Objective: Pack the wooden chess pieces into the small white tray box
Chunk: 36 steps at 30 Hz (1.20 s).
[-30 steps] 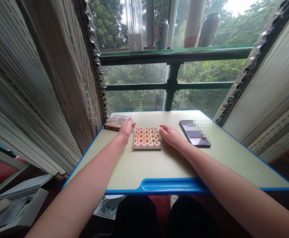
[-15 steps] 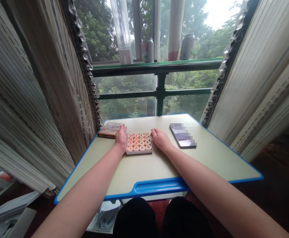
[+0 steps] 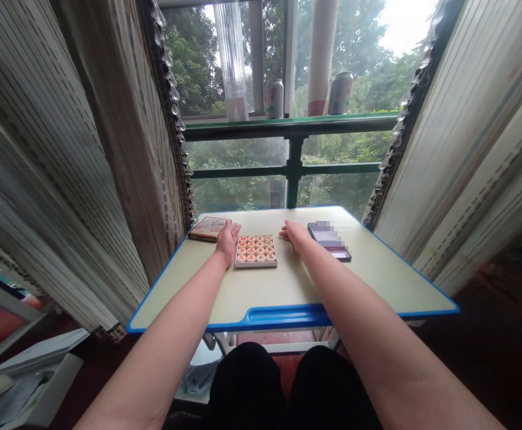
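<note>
A shallow box [image 3: 256, 265] full of round Chinese chess pieces [image 3: 256, 243], marked in red and black characters, rests on the pale table. My left hand [image 3: 229, 242] stands on edge at the box's left side with its fingers stretched out, holding nothing; whether it touches the box I cannot tell. Beyond that hand lies a brown printed box lid [image 3: 208, 228], partly hidden behind the fingers. To the right of the pieces, my right hand [image 3: 294, 233] is apart from the box, its visible fingers extended and nothing in its grasp.
A phone [image 3: 330, 242] lies just right of my right forearm. The table [image 3: 377, 280] has a blue rim and a blue front tray [image 3: 288, 315]. On the window ledge stand two cans [image 3: 274, 98], a stack of paper cups [image 3: 320, 65] and clear cups [image 3: 233, 60]. Curtains hang at both sides.
My right hand has drawn away from the box and its curled fingers have straightened. My left hand stays beside the box with its fingers more spread. The whole view has shifted slightly.
</note>
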{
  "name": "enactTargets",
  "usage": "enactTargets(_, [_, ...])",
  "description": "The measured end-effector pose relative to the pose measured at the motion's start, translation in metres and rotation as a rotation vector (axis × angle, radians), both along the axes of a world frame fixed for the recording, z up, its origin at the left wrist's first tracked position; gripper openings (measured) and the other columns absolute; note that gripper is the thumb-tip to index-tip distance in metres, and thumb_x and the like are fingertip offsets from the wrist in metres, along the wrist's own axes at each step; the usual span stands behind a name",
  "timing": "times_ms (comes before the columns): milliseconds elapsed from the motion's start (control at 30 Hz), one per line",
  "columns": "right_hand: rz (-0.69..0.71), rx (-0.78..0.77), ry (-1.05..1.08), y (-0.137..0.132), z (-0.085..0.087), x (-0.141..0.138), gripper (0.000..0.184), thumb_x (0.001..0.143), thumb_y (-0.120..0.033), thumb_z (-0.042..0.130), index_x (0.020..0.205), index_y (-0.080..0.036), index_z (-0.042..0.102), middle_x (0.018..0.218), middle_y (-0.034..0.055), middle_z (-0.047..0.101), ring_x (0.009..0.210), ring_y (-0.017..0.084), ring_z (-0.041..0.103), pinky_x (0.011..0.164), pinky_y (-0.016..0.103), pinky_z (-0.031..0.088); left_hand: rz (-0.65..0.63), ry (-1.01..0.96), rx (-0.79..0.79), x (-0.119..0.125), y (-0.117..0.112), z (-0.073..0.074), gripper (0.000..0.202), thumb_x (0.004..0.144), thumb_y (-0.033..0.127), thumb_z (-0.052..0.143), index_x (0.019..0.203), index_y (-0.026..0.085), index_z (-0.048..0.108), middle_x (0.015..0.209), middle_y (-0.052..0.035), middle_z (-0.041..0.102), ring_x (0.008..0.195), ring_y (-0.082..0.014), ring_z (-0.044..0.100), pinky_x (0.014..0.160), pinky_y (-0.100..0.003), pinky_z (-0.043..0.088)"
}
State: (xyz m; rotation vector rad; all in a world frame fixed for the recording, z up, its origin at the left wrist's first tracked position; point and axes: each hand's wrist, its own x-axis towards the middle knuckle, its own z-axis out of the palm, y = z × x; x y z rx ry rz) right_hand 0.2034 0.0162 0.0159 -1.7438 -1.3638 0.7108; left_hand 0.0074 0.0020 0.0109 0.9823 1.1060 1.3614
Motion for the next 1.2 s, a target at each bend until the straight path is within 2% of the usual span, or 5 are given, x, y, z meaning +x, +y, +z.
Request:
enactTargets(100, [-0.035,0.063,-0.001,-0.003,-0.004,-0.002,0.038,0.091,-0.031,0.029,0.09,-0.014,0.064,0.087,0.0094,0.071,0.073,0.017,0.063,0.067,0.027,0.043,-0.001,0.02,0.004,-0.001,0.001,-0.001,0.065,0.094,0.051,0.018,0.137,0.007,0.039,0.145,-0.0148,0.04,0.135,-0.0168,0.035,0.113,-0.029,0.025])
enactTargets(300, [0.109,0.164,-0.054,-0.009,-0.009,-0.012,0.034,0.089,-0.037,0.04,0.073,-0.018,0.063,0.077,0.0058,0.07,0.081,0.019,0.061,0.075,0.027,0.04,-0.011,0.077,0.027,0.002,0.005,-0.005,0.061,0.093,0.051,0.025,0.129,0.008,0.048,0.141,-0.0171,0.045,0.133,-0.0194,0.039,0.112,-0.031,0.029])
enactTargets(767, [0.2,0.184,0.036,-0.011,-0.01,-0.02,0.033,0.088,-0.039,0.04,0.084,-0.018,0.066,0.089,0.0077,0.069,0.086,0.02,0.062,0.08,0.03,0.045,-0.002,0.135,0.056,-0.003,0.015,-0.016,0.05,0.092,0.052,0.034,0.11,0.013,0.059,0.127,-0.0172,0.059,0.126,-0.0232,0.048,0.108,-0.039,0.034])
enactTargets(1067, [0.324,0.173,0.134,-0.018,-0.006,-0.028,0.033,0.087,-0.037,0.043,0.103,-0.019,0.065,0.114,0.0062,0.066,0.11,0.02,0.056,0.097,0.032,0.038,0.115,0.346,0.241,-0.009,0.013,-0.02,0.045,0.092,0.046,0.035,0.103,0.013,0.063,0.117,-0.0155,0.064,0.116,-0.0235,0.056,0.105,-0.037,0.037])
enactTargets(1200, [0.377,0.18,0.179,-0.024,-0.002,-0.03,0.038,0.09,-0.039,0.039,0.112,-0.021,0.064,0.125,0.0054,0.061,0.119,0.018,0.051,0.103,0.031,0.034,0.268,0.589,0.296,-0.023,0.013,-0.013,0.035,0.091,0.036,0.038,0.108,0.018,0.062,0.123,-0.0115,0.061,0.123,-0.0258,0.049,0.109,-0.039,0.03])
